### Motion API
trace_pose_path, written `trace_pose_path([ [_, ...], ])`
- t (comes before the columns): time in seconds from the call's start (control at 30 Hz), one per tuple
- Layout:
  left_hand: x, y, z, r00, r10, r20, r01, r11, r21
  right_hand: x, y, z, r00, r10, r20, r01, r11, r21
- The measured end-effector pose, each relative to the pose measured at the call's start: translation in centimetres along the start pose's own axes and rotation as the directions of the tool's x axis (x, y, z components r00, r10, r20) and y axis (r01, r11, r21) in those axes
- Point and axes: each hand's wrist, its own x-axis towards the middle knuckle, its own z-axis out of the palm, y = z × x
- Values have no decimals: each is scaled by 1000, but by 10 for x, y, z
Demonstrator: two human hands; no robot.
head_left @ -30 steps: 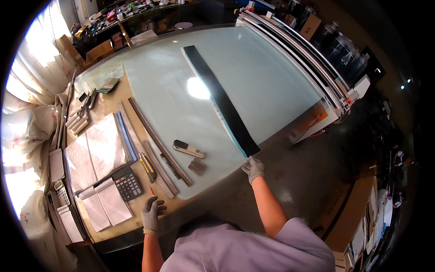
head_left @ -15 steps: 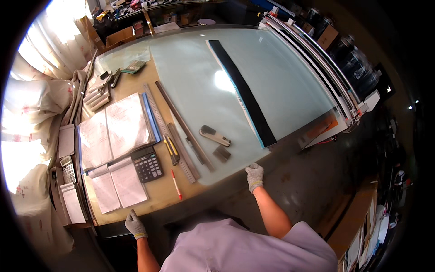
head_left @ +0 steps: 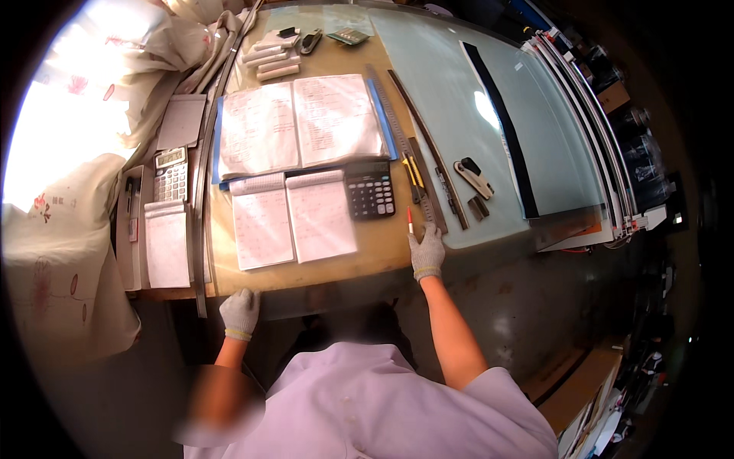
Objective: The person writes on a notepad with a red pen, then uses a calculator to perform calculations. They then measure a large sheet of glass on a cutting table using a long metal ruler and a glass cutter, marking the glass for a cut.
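pen (head_left: 410,219) at right hand (head_left: 427,254), calculator (head_left: 370,193) near

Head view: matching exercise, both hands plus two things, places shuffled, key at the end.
Column 1
1. left hand
2. right hand
3. black calculator
4. black strip

Column 2
A. on the pale green surface
B. at the red-and-white pen
C. at the near edge of the table, left of the other hand
D. just right of two side-by-side notepads

Pairs: 1-C, 2-B, 3-D, 4-A
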Motion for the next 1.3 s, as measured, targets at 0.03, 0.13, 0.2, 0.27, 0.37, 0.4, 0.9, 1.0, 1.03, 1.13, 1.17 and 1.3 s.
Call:
trace_pose_path([
  [0.03, 2, -4, 1, 999, 43, -11, -44, 998, -41, 1, -5, 3, 997, 16, 70, -9, 995, -99],
  [0.13, 2, -8, 0, 995, 99, -9, -99, 993, -62, 9, -27, 5, 954, 108, 278, -8, 941, -339],
  [0.2, 3, -9, 0, 992, 127, -16, -127, 989, -78, 15, -47, -10, 887, 194, 418, 1, 907, -421],
  [0.27, 8, -5, -4, 983, 184, 12, -182, 978, -98, 11, -58, -21, 878, 209, 431, -28, 921, -388],
  [0.37, 12, 0, -7, 945, 321, 70, -309, 940, -142, -3, -36, -11, 944, 138, 298, -107, 987, -118],
  [0.4, 21, 6, -13, 921, 389, 31, -380, 911, -164, -11, -21, -2, 969, 115, 220, -122, 992, 17],
  [0.9, 46, 24, 9, 847, 522, 99, -488, 838, -245, -39, -12, 41, 975, 94, -203, -49, 975, 215],
  [1.0, 49, 26, 2, 848, 520, 101, -478, 834, -275, -37, -7, 44, 975, 182, -130, -146, 958, 248],
  [1.03, 50, 27, 1, 850, 513, 117, -467, 838, -281, -37, -5, 46, 963, 261, -63, -233, 928, 292],
  [1.13, 52, 30, -6, 856, 486, 177, -426, 857, -291, -36, -2, 50, 982, 89, -166, -70, 990, 119],
  [1.17, 53, 30, -6, 859, 485, 164, -423, 853, -307, -35, -2, 51, 980, 28, -197, -17, 998, 57],
  [1.3, 50, 26, 0, 867, 491, 81, -434, 825, -361, -33, -8, 47, 992, 83, -95, -89, 994, -65],
])
